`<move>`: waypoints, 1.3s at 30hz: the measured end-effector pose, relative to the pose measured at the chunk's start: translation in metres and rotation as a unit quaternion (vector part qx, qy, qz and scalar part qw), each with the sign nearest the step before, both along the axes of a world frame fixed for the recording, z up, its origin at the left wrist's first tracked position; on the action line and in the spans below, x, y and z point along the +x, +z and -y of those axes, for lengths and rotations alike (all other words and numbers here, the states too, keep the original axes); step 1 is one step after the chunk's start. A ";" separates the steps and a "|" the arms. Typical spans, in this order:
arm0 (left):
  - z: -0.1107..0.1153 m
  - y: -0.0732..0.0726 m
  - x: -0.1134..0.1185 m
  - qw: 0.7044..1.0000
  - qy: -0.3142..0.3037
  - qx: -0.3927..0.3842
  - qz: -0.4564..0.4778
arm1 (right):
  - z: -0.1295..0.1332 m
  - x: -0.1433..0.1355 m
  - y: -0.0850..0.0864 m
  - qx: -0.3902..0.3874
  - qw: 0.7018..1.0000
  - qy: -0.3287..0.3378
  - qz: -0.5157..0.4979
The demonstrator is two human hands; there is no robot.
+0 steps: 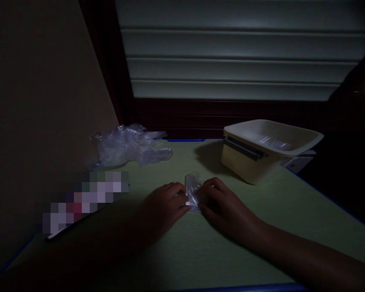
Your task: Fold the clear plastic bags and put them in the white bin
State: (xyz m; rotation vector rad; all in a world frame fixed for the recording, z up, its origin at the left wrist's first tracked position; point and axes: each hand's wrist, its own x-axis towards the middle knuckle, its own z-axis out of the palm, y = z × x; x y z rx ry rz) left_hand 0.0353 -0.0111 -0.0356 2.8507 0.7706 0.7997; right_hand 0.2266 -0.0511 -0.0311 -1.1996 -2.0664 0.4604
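Observation:
A small, clear plastic bag lies on the pale green table between my two hands. My left hand pinches its left edge, fingers bent and thumb near the lower corner. On the other side, my right hand grips the right edge, with its fingertips resting on the plastic. The bag looks folded or creased, and its lower edge is close to both thumbs. Dim light hides the finer details of the fingertips.
A crumpled heap of clear plastic bags is at the back left. A cream bin with a dark handle stands at the back right, with clear plastic inside. A blurred-out flat object lies at the left. The table has blue edges.

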 end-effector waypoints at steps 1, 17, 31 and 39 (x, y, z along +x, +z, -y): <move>-0.001 -0.002 0.000 1.000 -0.009 -0.004 0.006 | 0.000 0.000 0.000 0.002 1.000 0.006 -0.001; -0.010 -0.008 0.000 0.997 -0.069 -0.029 -0.021 | 0.008 0.002 0.005 0.115 0.969 0.020 0.216; -0.009 -0.005 -0.003 0.995 -0.065 -0.071 0.010 | 0.004 0.012 0.011 0.061 0.977 0.034 0.200; -0.007 -0.009 -0.005 0.991 -0.070 -0.082 0.074 | 0.002 0.010 0.013 0.049 0.985 0.033 0.165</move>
